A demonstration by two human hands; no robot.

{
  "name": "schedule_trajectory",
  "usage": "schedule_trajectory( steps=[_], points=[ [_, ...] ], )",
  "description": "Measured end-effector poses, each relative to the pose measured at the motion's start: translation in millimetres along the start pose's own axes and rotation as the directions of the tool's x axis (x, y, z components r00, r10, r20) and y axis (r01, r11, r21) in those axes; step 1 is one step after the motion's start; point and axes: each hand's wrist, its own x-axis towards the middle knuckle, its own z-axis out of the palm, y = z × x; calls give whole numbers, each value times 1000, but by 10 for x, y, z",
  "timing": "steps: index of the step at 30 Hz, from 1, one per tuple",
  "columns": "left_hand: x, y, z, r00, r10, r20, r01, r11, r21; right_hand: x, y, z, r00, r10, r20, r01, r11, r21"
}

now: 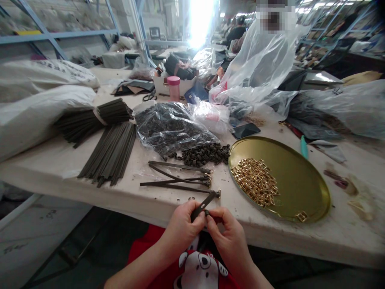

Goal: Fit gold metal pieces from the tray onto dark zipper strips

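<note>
Left hand (183, 226): closing thumb and fingers around the lower part of a dark strap (205, 204), just off the near edge of the surface (45, 168).
Right hand (227, 235): pinching the same strap with curled fingertips, which are touching the left hand's fingertips.
Dark strap: slanting up and away from both hands, its metal-tipped end reaching over the surface edge.
Loose straps (177, 180): lying flat just beyond the hands, metal ends pointing right.
Round gold tray (300, 176): sitting to the right, carrying a heap of gold buckles (255, 180) on its left half.
Dark loops (206, 154): spilling in a pile between the loose straps and a clear plastic bag (171, 124) holding more.
Dark strip bundles (110, 154): lying left of the bag, one loose, one banded.
Pink cup (173, 87): standing upright farther back, in front of a white box.
</note>
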Motion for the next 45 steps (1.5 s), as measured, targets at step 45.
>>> schedule_trajectory(
  steps=[45],
  points=[
    [-25,-39,-260,911,-98,401,134,989,-62,178,-7,-225,902,268,339,-428,666,611]
  ],
)
